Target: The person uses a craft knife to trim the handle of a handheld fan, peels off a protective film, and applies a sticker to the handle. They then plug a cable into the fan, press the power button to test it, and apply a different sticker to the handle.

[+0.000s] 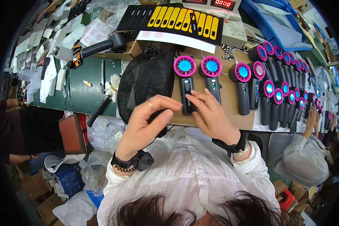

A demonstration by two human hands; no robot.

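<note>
In the head view, my only feed, the work looks partway along to me. The near fan (185, 80) lies in front of the wearer on a brown board (231, 113), its pink-rimmed head joined to its dark handle and a small display lit. The second fan (214, 86) lies just to its right, also lit, and many more fans (278, 96) crowd the right side of the bench. I'd call them assembled, though I can't tell which are finished and which are waiting. Beyond, a dark sheet (125, 28) carries a row of yellow strips (175, 17) (one dark strip lies askew across them), so I judge plenty of those are unused.

As for the hands, I have the right hand (214, 117) with fingers loosely spread and slightly bent, the fingertips over the near fan's handle; I see no grasp, and whether they touch is beyond what I can make out. The left hand (148, 115) is half curled beside the same handle, in front of the black mesh bag (143, 84), and I cannot tell whether anything sits between its thumb and fingers
</note>
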